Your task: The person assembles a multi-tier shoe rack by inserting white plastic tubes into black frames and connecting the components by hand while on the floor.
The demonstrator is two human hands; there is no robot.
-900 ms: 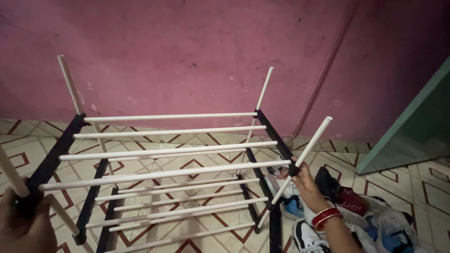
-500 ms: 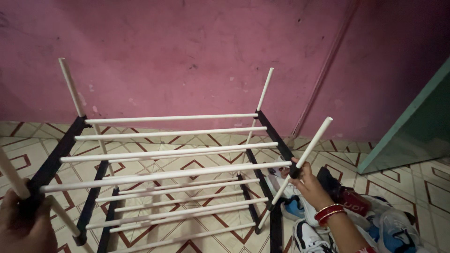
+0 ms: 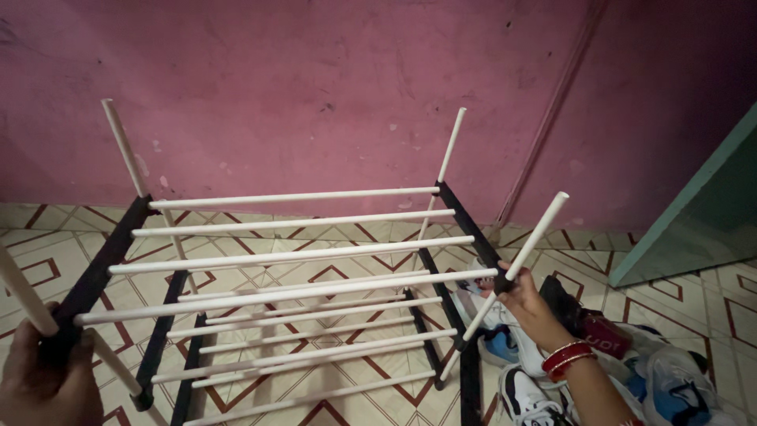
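On the patterned tile floor (image 3: 710, 308), both hands — left hand (image 3: 43, 379), right hand (image 3: 527, 304) — grasp the rack (image 3: 292, 268) at its near corners — uneven pulling could pop rods loose

light: dim, even indoor | shadows: soft, darker right | focus: mostly sharp | edges: slight wide-angle stretch

The left hand (image 3: 43, 379) is cut off by the bottom-left corner, its fingers wrapped out of sight around the rack's (image 3: 292, 268) black corner joint. The bottom edge crops the pile of shoes (image 3: 599, 371) and the rack's near feet.
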